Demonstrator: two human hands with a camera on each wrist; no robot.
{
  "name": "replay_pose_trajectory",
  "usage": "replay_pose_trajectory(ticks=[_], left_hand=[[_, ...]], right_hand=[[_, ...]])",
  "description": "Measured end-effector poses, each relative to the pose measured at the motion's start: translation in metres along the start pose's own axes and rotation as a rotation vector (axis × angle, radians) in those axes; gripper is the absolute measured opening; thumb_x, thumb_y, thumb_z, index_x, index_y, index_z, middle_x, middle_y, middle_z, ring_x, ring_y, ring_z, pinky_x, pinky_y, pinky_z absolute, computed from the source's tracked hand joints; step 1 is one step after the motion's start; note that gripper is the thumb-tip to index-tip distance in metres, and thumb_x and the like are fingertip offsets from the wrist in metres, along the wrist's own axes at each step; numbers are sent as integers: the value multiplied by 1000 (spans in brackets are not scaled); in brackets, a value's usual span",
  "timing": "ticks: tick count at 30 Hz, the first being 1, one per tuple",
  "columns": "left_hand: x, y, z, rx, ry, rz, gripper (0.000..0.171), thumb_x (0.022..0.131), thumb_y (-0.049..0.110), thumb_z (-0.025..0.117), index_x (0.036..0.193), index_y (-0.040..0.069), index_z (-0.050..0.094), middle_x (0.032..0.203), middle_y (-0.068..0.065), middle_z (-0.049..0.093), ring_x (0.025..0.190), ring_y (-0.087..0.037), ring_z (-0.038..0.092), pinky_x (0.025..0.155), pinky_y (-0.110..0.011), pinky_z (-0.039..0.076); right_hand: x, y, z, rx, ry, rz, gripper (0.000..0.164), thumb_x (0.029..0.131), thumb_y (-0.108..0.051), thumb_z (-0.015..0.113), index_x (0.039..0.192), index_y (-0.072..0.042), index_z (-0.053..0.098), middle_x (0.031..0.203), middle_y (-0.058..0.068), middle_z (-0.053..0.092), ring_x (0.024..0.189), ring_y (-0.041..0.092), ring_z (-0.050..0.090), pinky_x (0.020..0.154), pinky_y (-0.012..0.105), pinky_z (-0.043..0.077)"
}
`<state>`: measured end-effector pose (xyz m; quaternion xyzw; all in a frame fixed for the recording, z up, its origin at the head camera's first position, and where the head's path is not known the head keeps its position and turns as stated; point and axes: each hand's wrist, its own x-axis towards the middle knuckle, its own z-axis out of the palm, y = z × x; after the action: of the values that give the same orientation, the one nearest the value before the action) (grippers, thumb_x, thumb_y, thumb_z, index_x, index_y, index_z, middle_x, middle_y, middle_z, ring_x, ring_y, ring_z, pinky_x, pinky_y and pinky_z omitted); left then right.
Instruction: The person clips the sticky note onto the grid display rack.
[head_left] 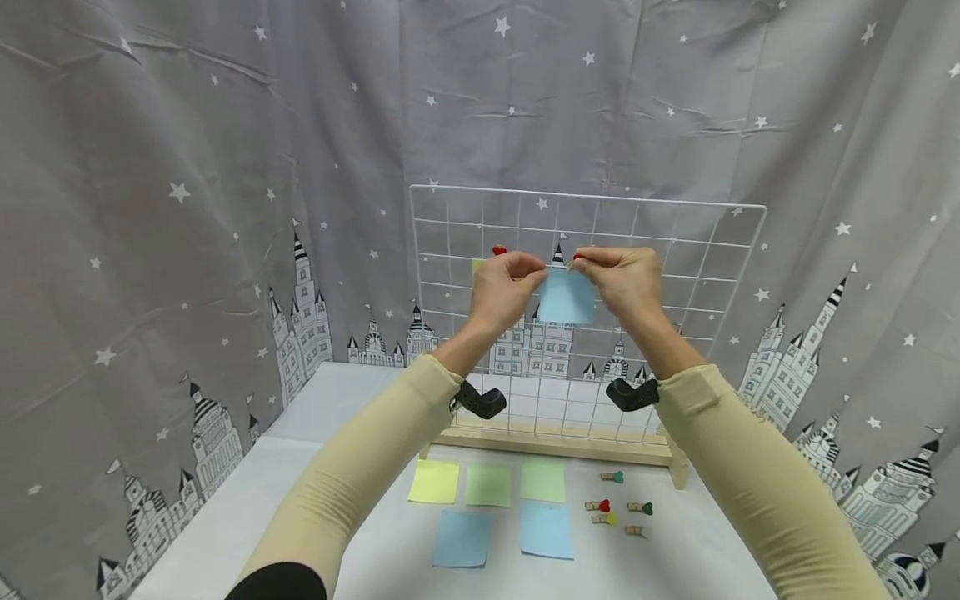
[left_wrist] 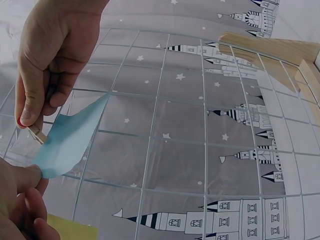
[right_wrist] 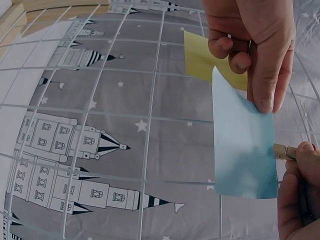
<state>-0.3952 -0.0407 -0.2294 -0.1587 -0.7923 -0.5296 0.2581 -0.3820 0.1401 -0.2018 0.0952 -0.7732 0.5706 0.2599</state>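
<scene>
A blue sticky note (head_left: 566,297) hangs in front of the white wire grid (head_left: 693,242), its top edge level with a grid wire. My left hand (head_left: 504,292) pinches the note's upper left corner between thumb and fingers. In my right hand (head_left: 628,282) is a small wooden clothespin (right_wrist: 283,151) with a red heart, pinched at its back end. The clothespin's tip meets the note's top edge toward the right. Behind my left hand, a yellow note (right_wrist: 197,57) is on the grid, mostly hidden in the head view, with a red heart (head_left: 499,249) above it.
The grid stands in a wooden base (head_left: 555,443) on a white table (head_left: 390,558). In front lie a yellow note (head_left: 435,482), two green notes (head_left: 488,485) and two blue notes (head_left: 462,538). Several heart clothespins (head_left: 598,506) lie to their right. A grey star-patterned curtain (head_left: 225,167) hangs behind.
</scene>
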Motion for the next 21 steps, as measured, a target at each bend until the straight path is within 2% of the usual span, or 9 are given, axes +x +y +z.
replay_pose_trajectory(ticks=[9, 17, 21], left_hand=[[0, 0, 1, -3, 23, -11, 10, 93, 23, 78, 101, 16, 78, 101, 1, 80, 95, -13, 73, 85, -32, 57], [2, 1, 2, 5, 56, -2, 10, 92, 23, 79, 99, 16, 79, 100, 1, 80, 95, -13, 73, 84, -32, 55], [2, 0, 3, 13, 60, -10, 11, 92, 25, 79, 99, 17, 79, 100, 2, 81, 96, -13, 74, 85, -33, 54]], right_hand=[[-2, 0, 3, -81, 2, -14, 17, 88, -16, 84, 104, -12, 83, 110, 9, 79, 102, 10, 72, 71, 13, 52], [-5, -3, 7, -152, 10, -127, 16, 89, -14, 82, 105, -11, 82, 107, 10, 79, 107, 21, 75, 72, 11, 52], [-6, -3, 9, -170, 2, -142, 18, 90, -14, 81, 108, -11, 81, 109, 10, 78, 107, 22, 75, 69, 10, 50]])
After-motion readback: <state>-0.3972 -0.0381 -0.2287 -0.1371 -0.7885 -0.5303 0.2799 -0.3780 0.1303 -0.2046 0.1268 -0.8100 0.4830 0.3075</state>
